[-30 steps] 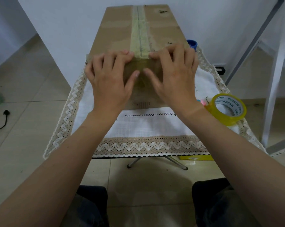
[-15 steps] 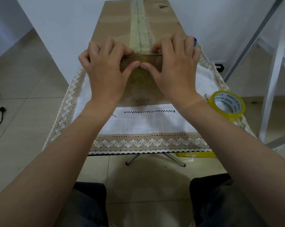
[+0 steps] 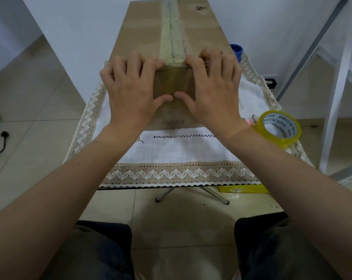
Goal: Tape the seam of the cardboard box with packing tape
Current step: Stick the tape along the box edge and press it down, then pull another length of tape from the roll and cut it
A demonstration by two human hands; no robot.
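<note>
A long cardboard box (image 3: 142, 33) lies on the table with its near end towards me. A strip of yellowish packing tape (image 3: 174, 37) runs along its top seam and folds down over the near face. My left hand (image 3: 130, 87) and my right hand (image 3: 213, 87) grip the near top edge on either side of the tape. Their fingers curl onto the top, and both thumbs meet on the tape on the front face. The yellow tape roll (image 3: 280, 128) lies on the cloth to the right, beside my right wrist.
A white lace-edged tablecloth (image 3: 181, 152) covers the small folding table. A blue object (image 3: 236, 50) shows behind the box's right side. A white metal frame (image 3: 337, 87) stands to the right. A black plug (image 3: 4, 135) lies on the floor at left, and my knees are below.
Both thumbs have slid down the front face along the tape, from near the top edge to lower. The fingers stay on the top edge. The box and roll have not moved.
</note>
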